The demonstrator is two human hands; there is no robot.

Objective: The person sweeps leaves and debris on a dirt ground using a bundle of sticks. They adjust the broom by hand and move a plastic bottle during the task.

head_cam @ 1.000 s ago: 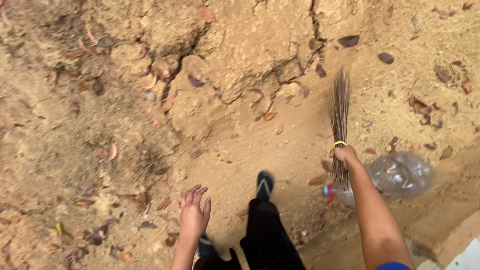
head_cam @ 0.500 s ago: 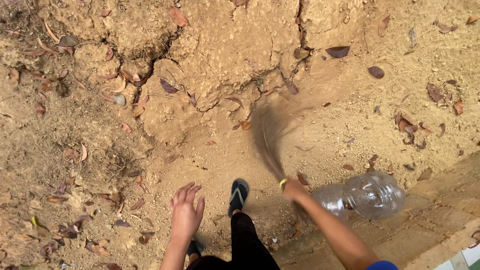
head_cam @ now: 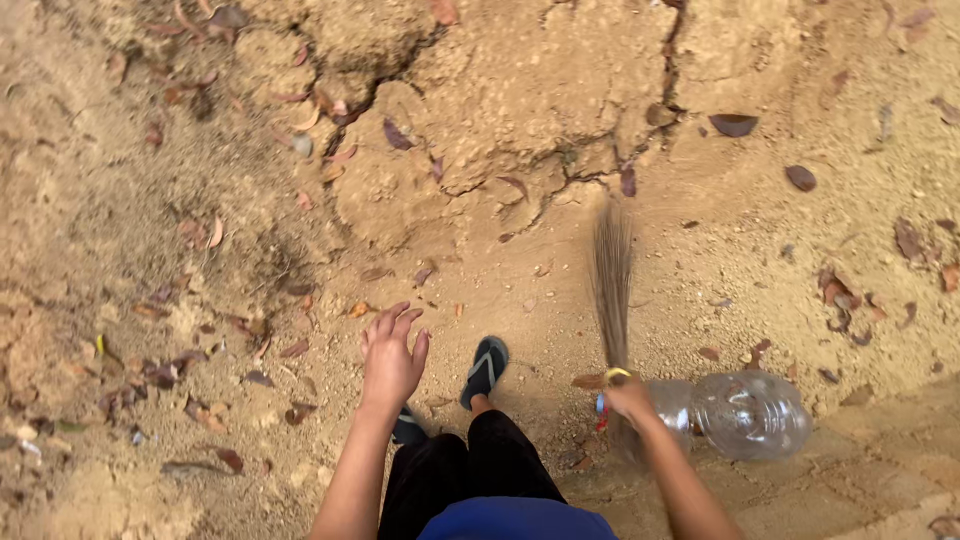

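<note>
Head view: right hand point(head_cam: 630, 397) fingers clamped on twig broom point(head_cam: 612, 280), left hand point(head_cam: 390, 357) fingers apart over bare dirt.

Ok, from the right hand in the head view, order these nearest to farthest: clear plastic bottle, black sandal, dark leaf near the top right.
From the right hand, which grips the stick broom:
1. Clear plastic bottle, lying on the ground just to its right.
2. Black sandal, to its left, on the person's foot.
3. Dark leaf, far up the cracked dirt bank, above and right.
</note>
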